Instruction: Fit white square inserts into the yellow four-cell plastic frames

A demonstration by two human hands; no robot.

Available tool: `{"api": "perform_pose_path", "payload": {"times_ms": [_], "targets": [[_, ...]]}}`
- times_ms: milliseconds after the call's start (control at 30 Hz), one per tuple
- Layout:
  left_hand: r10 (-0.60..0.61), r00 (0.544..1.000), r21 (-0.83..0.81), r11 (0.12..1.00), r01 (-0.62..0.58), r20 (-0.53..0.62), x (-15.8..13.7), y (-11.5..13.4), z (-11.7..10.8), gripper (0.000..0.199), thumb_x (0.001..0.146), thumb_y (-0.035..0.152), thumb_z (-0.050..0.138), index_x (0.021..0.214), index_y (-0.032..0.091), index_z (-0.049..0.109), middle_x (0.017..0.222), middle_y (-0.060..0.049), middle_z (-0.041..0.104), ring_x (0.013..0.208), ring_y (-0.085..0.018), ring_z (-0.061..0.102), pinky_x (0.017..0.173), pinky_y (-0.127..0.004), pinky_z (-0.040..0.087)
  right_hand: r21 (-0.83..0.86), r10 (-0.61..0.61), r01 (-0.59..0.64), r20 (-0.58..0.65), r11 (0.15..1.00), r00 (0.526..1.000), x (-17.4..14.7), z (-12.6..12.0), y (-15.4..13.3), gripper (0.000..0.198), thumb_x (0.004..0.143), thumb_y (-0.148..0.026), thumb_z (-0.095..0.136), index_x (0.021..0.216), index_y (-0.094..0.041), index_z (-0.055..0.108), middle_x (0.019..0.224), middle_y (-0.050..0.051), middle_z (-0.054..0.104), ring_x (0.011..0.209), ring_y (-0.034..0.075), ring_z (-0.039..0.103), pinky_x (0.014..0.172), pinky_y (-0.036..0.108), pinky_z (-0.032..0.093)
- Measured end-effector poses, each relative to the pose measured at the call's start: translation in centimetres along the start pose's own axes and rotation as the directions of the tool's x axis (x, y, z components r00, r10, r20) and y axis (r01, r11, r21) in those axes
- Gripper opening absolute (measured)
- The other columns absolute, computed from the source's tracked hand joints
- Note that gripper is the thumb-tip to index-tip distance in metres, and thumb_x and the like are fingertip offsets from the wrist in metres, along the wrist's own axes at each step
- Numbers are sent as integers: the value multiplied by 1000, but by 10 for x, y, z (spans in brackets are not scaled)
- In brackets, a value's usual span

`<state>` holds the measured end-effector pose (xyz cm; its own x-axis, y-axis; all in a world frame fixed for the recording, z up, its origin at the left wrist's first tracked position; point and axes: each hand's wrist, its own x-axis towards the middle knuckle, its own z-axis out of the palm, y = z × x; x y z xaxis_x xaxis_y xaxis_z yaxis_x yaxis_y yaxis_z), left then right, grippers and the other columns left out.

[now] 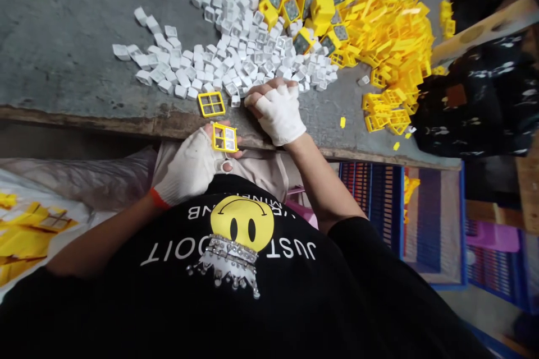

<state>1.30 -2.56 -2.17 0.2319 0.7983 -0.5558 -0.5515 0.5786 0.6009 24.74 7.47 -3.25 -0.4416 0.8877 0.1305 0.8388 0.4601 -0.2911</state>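
Observation:
My left hand (191,160), in a white fingerless glove with an orange cuff, holds a yellow four-pane frame (224,138) at the table's front edge. White caps fill the right-hand panes of that frame; the left-hand panes are open. My right hand (278,112), gloved the same way, rests at the near edge of the white cap pile (248,59). Its fingers curl down among the caps, and whatever they grip is hidden. Between the pile and my left hand, another yellow four-pane frame (211,104) lies flat on the table.
Yellow block-shaped pieces (322,14) and a heap of yellow frames (391,28) lie right of the caps on the grey table (63,39). Blue crates (433,283) stand below at the right. A bag of yellow parts (33,230) sits at lower left; a black patterned cloth (475,101) lies far right.

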Motion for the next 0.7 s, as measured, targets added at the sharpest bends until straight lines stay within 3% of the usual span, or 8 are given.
{"api": "perform_pose_path", "payload": {"times_ms": [100,233,367,433,567,700], "targets": [[2,1000,-40,999,-2,18,1,0,0,28,116,47,84,129,22,82,114,-11,89,90,-26,82,68,-29,57,130,0,14,-104,991,995,-30,-9,-20,25,124,-35,62,124,-32,86,144,11,87,144,40,75,134,75,50],[58,996,-77,996,-52,74,3,-4,-1,21,112,40,92,126,26,85,121,-7,90,90,-22,79,68,-27,58,361,-86,176,-252,916,964,-73,-1,-51,28,124,-47,68,117,-35,91,133,8,92,126,34,82,124,63,57],[46,991,-73,997,-38,124,3,-8,-5,28,103,42,102,122,27,87,109,-5,89,82,-20,75,63,-27,56,371,-163,230,-203,900,966,-85,4,-57,32,126,-52,66,128,-37,94,139,6,92,129,32,81,121,58,59],[15,992,-47,999,-9,124,2,-7,-6,33,103,46,100,126,26,87,107,-6,89,80,-21,76,63,-28,56,308,-155,195,-148,931,977,-75,-3,-47,34,127,-52,65,134,-38,94,148,7,90,136,34,78,124,60,58],[-7,998,4,1000,7,69,-6,-2,-4,29,116,48,82,134,25,82,116,-10,90,88,-27,83,70,-33,57,96,34,-24,-103,995,994,-28,-11,-23,32,126,-39,61,139,-34,90,150,11,87,147,41,72,129,72,53],[-1,999,4,1000,1,-32,-12,2,-5,27,123,43,67,137,23,79,120,-12,90,90,-28,80,75,-37,56,-47,33,-31,29,998,999,18,2,-17,21,121,-33,68,134,-29,83,140,13,85,154,46,67,136,79,45]]}}
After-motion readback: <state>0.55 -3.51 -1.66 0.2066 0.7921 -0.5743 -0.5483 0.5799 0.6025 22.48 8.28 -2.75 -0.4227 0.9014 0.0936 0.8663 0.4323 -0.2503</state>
